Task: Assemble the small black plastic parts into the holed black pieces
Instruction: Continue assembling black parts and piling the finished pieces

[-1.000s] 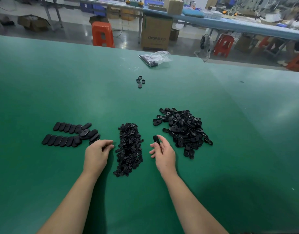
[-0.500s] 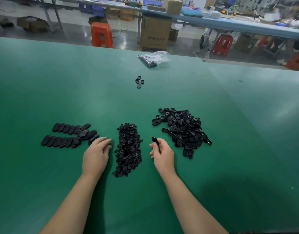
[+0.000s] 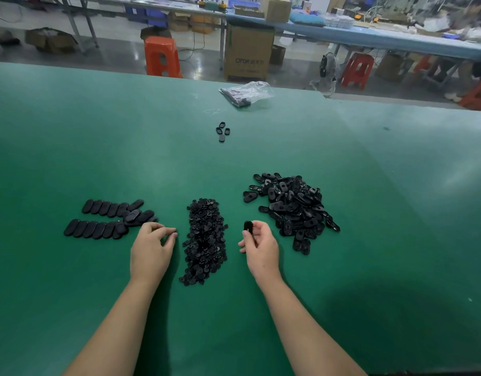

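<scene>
Three heaps (image 3: pixel 292 210), two hands (image 3: pixel 261 246)

green table (image 3: pixel 71 131) | orange stool (image 3: pixel 162 57) | cardboard box (image 3: pixel 249 52) | red stool (image 3: pixel 357 70)

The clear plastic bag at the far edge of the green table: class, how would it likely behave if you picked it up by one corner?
The clear plastic bag lies crumpled, so it would probably hang limp. Dark contents inside would likely slide to the lowest corner. Its glossy film may feel slippery.
</scene>
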`<state>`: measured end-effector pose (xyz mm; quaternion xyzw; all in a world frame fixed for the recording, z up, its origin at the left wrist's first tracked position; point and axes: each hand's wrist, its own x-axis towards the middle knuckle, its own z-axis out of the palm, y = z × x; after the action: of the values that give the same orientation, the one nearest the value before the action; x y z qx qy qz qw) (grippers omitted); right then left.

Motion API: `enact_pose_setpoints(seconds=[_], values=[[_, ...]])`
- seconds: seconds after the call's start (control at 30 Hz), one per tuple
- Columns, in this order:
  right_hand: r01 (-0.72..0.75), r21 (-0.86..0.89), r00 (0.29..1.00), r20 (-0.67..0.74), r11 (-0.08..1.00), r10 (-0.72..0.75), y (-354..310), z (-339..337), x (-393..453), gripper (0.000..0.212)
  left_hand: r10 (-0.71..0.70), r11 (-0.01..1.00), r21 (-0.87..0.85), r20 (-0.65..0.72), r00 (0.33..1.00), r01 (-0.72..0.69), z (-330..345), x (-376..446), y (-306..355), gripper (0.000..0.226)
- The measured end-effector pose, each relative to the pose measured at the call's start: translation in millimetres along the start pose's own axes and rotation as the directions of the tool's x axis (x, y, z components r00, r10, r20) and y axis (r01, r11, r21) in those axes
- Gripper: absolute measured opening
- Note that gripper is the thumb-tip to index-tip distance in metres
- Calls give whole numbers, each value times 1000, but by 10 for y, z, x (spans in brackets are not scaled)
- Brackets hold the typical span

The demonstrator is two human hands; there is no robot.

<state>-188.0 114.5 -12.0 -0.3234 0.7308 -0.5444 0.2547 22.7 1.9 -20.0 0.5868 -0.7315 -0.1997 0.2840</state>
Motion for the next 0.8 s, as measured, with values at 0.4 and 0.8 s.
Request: enact_pose_setpoints(seconds=[0.4,0.8], values=[[4,74,1000,1,997,-4,-42,-21,-32,6,25,999,-43,56,998,-23,-26,-17,-3,20],[-14,100,1000,6,995,13,-127,-28,-60,18,-3,998,-67,5,1000,3,-42,-44,45,17]])
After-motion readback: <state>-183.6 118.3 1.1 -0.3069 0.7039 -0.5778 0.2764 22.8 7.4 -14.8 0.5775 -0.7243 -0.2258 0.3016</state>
